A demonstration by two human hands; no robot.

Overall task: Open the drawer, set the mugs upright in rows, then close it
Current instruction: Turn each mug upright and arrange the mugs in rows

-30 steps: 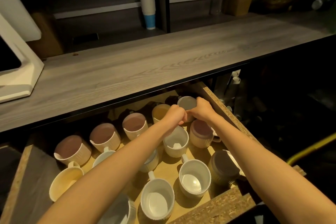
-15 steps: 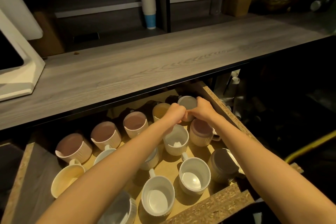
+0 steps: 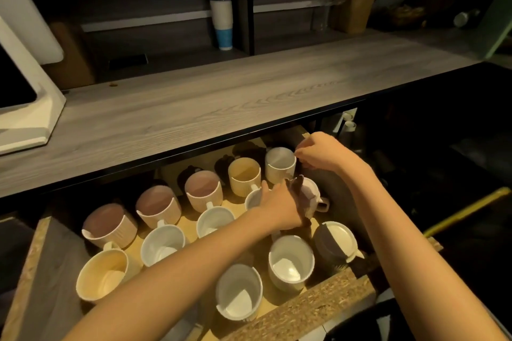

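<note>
Your drawer point(image 3: 310, 304) stands pulled out beneath the grey wood-grain countertop point(image 3: 194, 108), filling the lower half of the frame, with its chipboard front edge at the lower right. Inside, mugs stand upright in rough rows running from lower left to upper right.

Your right hand point(image 3: 324, 153), right of centre, is curled at the far right corner of the drawer, its fingertips touching the rim of the white mug point(image 3: 280, 165) that ends the back row. Whether it actually grips that mug you cannot tell from here.

Your left hand point(image 3: 279, 209), at the centre of the frame, is closed around a pale pink mug point(image 3: 310, 194) just in front of the white one; this mug looks tilted, its handle pointing right.

To the left of the white mug the back row holds a yellow mug point(image 3: 244, 176) and then three pinkish ribbed mugs. At the lower right a dark grey mug point(image 3: 333, 242) stands with a cream interior, beside a white mug point(image 3: 291, 261).

A stack of paper cups point(image 3: 221, 23) stands on the shelf at the upper centre.
</note>
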